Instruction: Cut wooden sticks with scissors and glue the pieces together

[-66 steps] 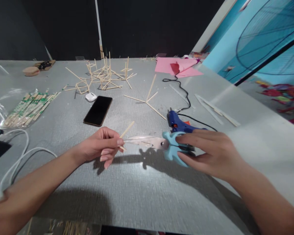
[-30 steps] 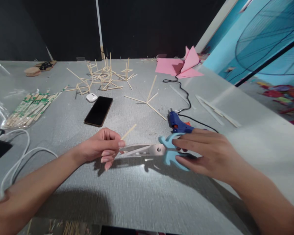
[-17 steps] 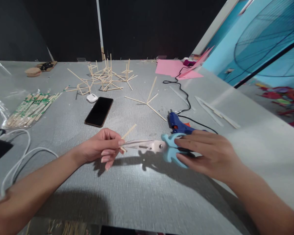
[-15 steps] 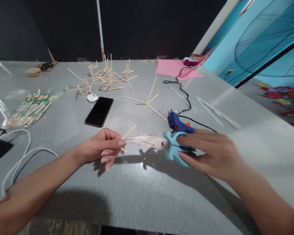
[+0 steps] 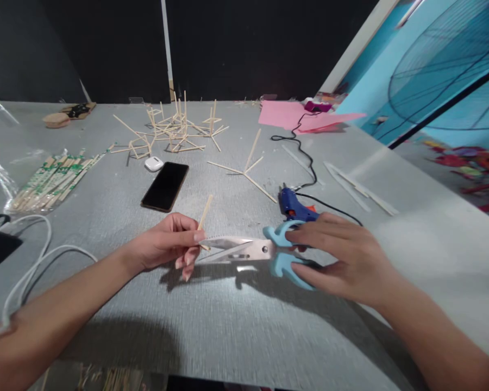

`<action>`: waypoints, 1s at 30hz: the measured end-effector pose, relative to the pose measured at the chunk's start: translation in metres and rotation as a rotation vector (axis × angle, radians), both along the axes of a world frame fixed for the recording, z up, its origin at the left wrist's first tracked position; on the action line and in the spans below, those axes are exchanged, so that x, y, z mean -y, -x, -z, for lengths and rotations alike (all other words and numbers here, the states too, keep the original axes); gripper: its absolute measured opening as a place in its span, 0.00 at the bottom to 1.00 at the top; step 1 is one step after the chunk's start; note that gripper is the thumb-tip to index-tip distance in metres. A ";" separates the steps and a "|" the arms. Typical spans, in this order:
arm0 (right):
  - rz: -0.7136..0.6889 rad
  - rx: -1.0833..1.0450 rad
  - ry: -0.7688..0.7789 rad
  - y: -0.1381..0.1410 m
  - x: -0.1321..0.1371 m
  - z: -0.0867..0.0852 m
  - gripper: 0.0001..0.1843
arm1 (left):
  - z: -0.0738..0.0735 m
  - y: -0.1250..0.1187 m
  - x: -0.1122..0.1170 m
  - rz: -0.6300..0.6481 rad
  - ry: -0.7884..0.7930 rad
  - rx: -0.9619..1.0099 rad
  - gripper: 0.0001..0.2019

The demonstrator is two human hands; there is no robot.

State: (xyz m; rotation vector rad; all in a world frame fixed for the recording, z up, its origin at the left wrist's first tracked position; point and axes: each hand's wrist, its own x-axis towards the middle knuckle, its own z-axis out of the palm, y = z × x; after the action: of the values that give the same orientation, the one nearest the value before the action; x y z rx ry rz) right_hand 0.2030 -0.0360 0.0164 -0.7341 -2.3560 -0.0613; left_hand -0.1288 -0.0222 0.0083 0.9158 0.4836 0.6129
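My left hand [image 5: 169, 247] pinches a short wooden stick [image 5: 206, 210] between thumb and fingers, the stick pointing up and away. My right hand [image 5: 334, 259] grips the light-blue handles of a pair of scissors [image 5: 248, 250]. The steel blades are parted and their tips reach the stick just beside my left fingertips. Both hands hover low over the grey table [image 5: 236, 326].
A blue glue gun [image 5: 293, 205] with a black cord lies just behind my right hand. A black phone [image 5: 165, 185], a white earbud case [image 5: 153, 163], glued stick frames [image 5: 175, 130], a packet of sticks [image 5: 51, 182], pink paper [image 5: 293, 115] and white cables [image 5: 28, 260] lie around.
The scissor blades went from nearly closed to parted at the stick. The stick in my left hand tilted more upright. The pink paper at the back flapped and settled flat.
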 end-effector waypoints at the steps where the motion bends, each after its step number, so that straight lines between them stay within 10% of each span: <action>1: -0.006 0.006 -0.005 0.000 0.000 0.000 0.07 | 0.000 0.000 0.000 0.001 0.000 0.000 0.18; 30: -0.075 0.031 -0.016 -0.001 -0.004 0.001 0.06 | -0.002 0.004 0.000 0.051 -0.014 -0.059 0.17</action>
State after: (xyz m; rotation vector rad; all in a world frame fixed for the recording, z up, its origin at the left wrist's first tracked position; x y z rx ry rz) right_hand 0.2044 -0.0321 0.0152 -0.6403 -2.4075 -0.0594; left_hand -0.1329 -0.0218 0.0098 0.9589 0.5072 0.5447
